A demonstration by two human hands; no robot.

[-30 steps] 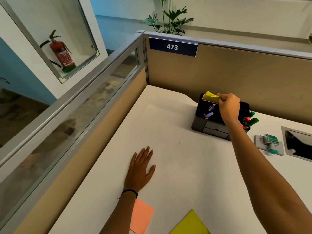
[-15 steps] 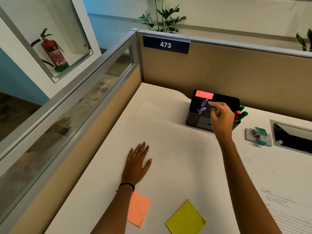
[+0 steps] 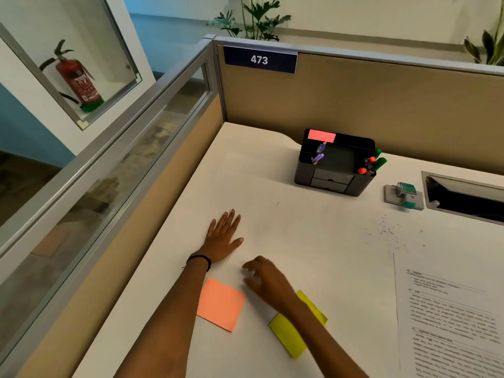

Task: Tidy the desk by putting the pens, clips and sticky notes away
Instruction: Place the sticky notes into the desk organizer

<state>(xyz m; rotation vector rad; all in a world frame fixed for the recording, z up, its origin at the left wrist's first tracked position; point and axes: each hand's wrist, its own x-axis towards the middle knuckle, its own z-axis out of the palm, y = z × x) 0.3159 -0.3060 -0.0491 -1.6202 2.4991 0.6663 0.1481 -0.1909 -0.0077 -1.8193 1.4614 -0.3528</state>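
An orange sticky note (image 3: pixel 221 304) and a yellow sticky note (image 3: pixel 289 334) lie on the white desk near its front. My right hand (image 3: pixel 266 281) hovers between them, fingers apart and holding nothing, its wrist covering the middle of the yellow note. My left hand (image 3: pixel 222 237) rests flat on the desk, palm down, just behind the orange note. A black desk organizer (image 3: pixel 336 165) stands at the back with a pink sticky note (image 3: pixel 321 135) in its rear slot, purple clips (image 3: pixel 318 155) on the left and green and red pens (image 3: pixel 373 163) on the right.
A grey stapler (image 3: pixel 405 196) sits right of the organizer, beside a recessed cable tray (image 3: pixel 463 197). A printed sheet (image 3: pixel 452 320) lies at the front right. Tan partition walls (image 3: pixel 381 105) close the desk at the back and left.
My right hand has pulled back from the organizer to the front of the desk, between the two loose notes. The yellow note it held a second ago is gone from it. My left hand stayed put.
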